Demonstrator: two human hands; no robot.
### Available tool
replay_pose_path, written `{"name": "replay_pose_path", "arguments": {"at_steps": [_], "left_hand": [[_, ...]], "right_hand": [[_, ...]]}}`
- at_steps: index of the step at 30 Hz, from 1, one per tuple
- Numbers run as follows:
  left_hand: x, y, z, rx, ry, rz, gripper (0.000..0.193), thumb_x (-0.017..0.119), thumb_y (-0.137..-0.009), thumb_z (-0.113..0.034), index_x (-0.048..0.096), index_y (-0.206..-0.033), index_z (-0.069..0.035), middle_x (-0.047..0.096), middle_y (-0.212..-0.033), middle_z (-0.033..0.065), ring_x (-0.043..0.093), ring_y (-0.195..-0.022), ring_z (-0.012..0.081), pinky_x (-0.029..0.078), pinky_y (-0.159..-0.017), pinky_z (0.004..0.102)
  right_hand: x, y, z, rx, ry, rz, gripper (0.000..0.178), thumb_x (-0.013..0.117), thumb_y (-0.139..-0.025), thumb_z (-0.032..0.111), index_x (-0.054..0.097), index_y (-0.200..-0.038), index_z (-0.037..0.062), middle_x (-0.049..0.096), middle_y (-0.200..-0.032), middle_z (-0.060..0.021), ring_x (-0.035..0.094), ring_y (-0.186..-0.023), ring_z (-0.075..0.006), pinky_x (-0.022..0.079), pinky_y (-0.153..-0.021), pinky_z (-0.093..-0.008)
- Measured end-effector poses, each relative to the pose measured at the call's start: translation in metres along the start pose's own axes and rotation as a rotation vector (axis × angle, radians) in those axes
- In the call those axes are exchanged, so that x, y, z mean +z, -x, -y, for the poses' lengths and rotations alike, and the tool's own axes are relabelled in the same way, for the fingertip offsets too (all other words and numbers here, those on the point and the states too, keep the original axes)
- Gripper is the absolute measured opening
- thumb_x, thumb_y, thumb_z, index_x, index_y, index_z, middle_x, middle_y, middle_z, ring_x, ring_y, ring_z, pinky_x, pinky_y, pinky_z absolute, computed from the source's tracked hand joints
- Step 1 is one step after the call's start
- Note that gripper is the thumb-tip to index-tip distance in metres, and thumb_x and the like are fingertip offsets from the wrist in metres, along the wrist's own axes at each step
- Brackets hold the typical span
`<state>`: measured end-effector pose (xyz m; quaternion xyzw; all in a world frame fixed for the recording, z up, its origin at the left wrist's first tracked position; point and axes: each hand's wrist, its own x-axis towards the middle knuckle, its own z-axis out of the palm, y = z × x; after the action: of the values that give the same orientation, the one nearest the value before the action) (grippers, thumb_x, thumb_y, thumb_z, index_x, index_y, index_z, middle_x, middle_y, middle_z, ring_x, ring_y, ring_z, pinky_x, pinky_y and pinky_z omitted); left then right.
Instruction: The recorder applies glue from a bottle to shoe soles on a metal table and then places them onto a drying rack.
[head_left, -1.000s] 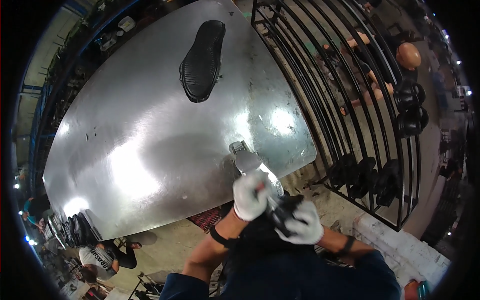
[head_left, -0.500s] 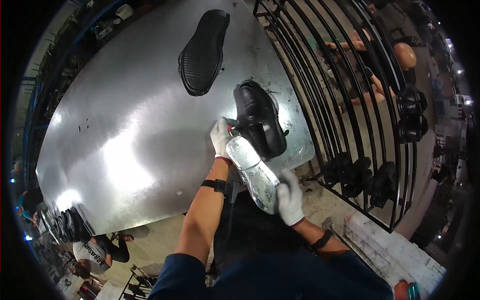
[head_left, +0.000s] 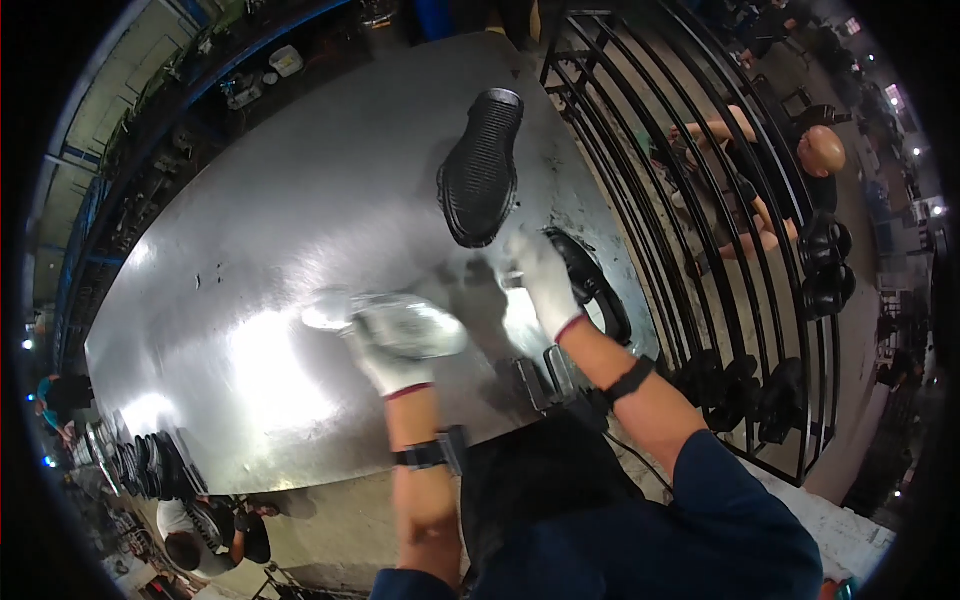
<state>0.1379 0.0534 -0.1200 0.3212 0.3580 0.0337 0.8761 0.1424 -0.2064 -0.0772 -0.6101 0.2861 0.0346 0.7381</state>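
A shiny metal shoe last [head_left: 415,325], blurred by motion, is held low over the table's middle. My left hand [head_left: 385,355], in a white glove, grips it at its near side. To the right, my white-gloved right hand [head_left: 543,280] reaches over the table beside a black shoe [head_left: 598,290], partly covering it. Its fingers are smeared by motion, so whether they hold anything is unclear. Beyond that hand, a black shoe sole [head_left: 482,170] lies ridged face up.
The metal table [head_left: 250,240] reflects bright light. Along its right side stands a black metal rack [head_left: 640,170] with black shoes [head_left: 778,400] on it; a person [head_left: 765,170] sits behind. Stacked dark soles [head_left: 150,465] lie at the table's left corner, near another person [head_left: 200,530].
My left hand has carried the metal last leftward over the table. My right hand has let go of the last and moved up beside the black shoe. The view has shifted.
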Motion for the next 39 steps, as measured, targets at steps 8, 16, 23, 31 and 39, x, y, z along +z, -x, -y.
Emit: {"name": "replay_pose_path", "arguments": {"at_steps": [8,16,23,31,39], "left_hand": [[-0.021,-0.027,-0.085,0.510,-0.596,0.036,0.053,0.061,-0.110,-0.018,0.047,-0.159,-0.002,0.061,-0.152,0.0191,0.073,-0.110,0.0271,0.064,-0.088,0.0400],[0.088,-0.067,0.114,-0.034,-1.054,0.563,0.047,0.063,-0.107,-0.010,0.058,-0.150,0.006,0.069,-0.139,0.0176,0.076,-0.096,0.0209,0.061,-0.073,0.0307],[-0.001,-0.022,0.147,0.318,-1.606,0.859,0.026,0.066,-0.101,-0.027,0.079,-0.115,-0.008,0.080,-0.102,0.0185,0.077,-0.101,0.0361,0.057,-0.092,0.0442],[0.033,0.073,0.156,-0.383,-0.486,0.433,0.036,0.058,-0.113,-0.027,0.056,-0.136,0.001,0.074,-0.090,0.0165,0.073,-0.072,0.0285,0.062,-0.069,0.0398],[-0.016,0.229,0.110,0.715,-0.820,1.049,0.048,0.049,-0.099,0.004,0.045,-0.146,-0.003,0.069,-0.100,0.0140,0.070,-0.084,0.0200,0.060,-0.080,0.0351]], "right_hand": [[0.056,-0.094,0.051,0.112,-0.325,-0.127,0.071,0.080,-0.099,0.040,0.061,-0.141,-0.0141,0.072,-0.132,-0.0224,0.073,-0.114,-0.0293,0.058,-0.098,-0.0422],[-0.074,0.072,-0.011,0.064,-0.106,0.187,0.070,0.079,-0.098,0.024,0.054,-0.154,-0.0090,0.071,-0.139,-0.0141,0.066,-0.127,-0.0192,0.051,-0.114,-0.0352],[-0.094,0.183,0.008,0.191,0.754,0.112,0.119,0.092,-0.083,0.046,0.029,-0.168,-0.0082,0.049,-0.164,-0.0306,0.052,-0.152,-0.0381,0.041,-0.127,-0.0441],[-0.034,0.159,-0.004,-0.490,1.145,-0.125,0.057,0.084,-0.082,0.029,0.064,-0.132,0.0101,0.064,-0.118,-0.0166,0.064,-0.112,-0.0383,0.053,-0.098,-0.0524],[-0.187,0.309,-0.045,-1.050,0.888,0.107,0.043,0.096,-0.074,0.033,0.077,-0.110,0.0227,0.057,-0.112,-0.0061,0.059,-0.103,-0.0302,0.053,-0.091,-0.0463]]}}
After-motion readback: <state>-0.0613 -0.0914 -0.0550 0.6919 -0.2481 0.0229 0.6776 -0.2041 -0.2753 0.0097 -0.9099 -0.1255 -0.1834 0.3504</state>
